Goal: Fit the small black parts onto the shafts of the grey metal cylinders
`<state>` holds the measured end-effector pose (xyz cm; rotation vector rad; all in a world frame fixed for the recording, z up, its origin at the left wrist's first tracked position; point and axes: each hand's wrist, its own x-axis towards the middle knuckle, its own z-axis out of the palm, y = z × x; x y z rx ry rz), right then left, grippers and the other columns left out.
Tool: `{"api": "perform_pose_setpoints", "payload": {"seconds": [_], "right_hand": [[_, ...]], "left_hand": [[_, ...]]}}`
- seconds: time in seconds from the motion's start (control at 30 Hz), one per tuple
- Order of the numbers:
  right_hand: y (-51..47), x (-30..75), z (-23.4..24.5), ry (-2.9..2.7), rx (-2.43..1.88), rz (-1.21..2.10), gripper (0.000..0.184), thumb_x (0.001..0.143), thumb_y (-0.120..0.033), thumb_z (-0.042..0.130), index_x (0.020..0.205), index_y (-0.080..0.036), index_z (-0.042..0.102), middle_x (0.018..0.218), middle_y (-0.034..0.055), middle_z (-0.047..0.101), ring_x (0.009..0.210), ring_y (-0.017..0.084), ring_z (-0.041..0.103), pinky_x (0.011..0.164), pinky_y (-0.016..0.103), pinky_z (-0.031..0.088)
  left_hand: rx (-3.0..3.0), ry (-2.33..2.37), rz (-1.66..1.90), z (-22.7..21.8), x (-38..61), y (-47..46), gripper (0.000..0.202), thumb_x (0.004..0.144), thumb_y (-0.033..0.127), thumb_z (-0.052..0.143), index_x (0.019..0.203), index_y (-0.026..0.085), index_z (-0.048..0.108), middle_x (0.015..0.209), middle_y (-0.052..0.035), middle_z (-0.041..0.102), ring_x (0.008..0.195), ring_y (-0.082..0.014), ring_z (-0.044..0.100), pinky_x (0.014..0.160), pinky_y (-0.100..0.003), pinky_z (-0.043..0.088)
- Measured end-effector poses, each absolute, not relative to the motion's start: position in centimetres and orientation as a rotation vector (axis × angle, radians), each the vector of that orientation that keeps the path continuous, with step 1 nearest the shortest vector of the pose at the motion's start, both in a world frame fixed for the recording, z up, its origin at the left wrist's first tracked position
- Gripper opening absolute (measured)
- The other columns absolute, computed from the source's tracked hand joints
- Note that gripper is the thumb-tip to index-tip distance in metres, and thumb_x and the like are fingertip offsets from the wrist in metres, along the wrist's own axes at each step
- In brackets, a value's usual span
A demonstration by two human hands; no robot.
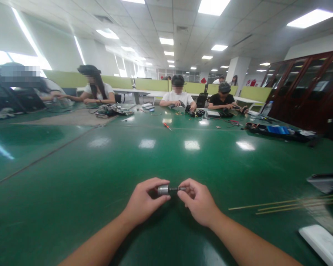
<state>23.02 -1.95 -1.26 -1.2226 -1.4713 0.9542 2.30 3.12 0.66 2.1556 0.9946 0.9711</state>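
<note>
Between my two hands, just above the green table (108,162), lies a small silvery metal cylinder (163,190) with a thin dark shaft (173,189) reaching right. I cannot make out exactly what kind of part it is. My left hand (144,197) grips the cylinder from the left, thumb below and fingers above. The fingertips of my right hand (197,199) pinch the shaft's right end, and its other fingers curl behind. Cylinder and shaft are roughly level and in one line.
Thin yellowish rods (277,205) lie to the right, near a white case (322,242). An orange-handled screwdriver (166,126) rests farther off. A dark tray with blue items (279,130) stands at the right. Several people work across the table, among them a person in white (179,96).
</note>
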Motion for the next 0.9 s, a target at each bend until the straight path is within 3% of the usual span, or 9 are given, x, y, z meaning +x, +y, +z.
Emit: {"api": "perform_pose_setpoints", "payload": {"seconds": [0.33,0.9], "right_hand": [[-1.94,23.06,-1.28,-1.465,-1.219,0.943,0.012,0.087,-0.028,0.062,0.091,-0.017,0.064,0.066,-0.0032,0.057,0.055,0.011,0.055,0.053,0.022,0.042],[-1.84,23.21,-1.42,-1.444,-1.213,0.926,0.014,0.087,-0.031,0.062,0.09,-0.017,0.063,0.065,-0.0032,0.056,0.054,0.011,0.054,0.052,0.022,0.041]], "left_hand": [[2.167,1.02,0.972,0.64,2.15,3.08,0.03,0.078,0.035,0.076,0.106,0.024,0.073,0.099,-0.0036,0.075,0.091,-0.0218,0.069,0.082,-0.031,0.052],[2.116,1.069,1.007,0.41,2.15,3.18,0.032,0.076,0.034,0.077,0.105,0.022,0.073,0.1,-0.0049,0.076,0.09,-0.0228,0.07,0.083,-0.032,0.055]]}}
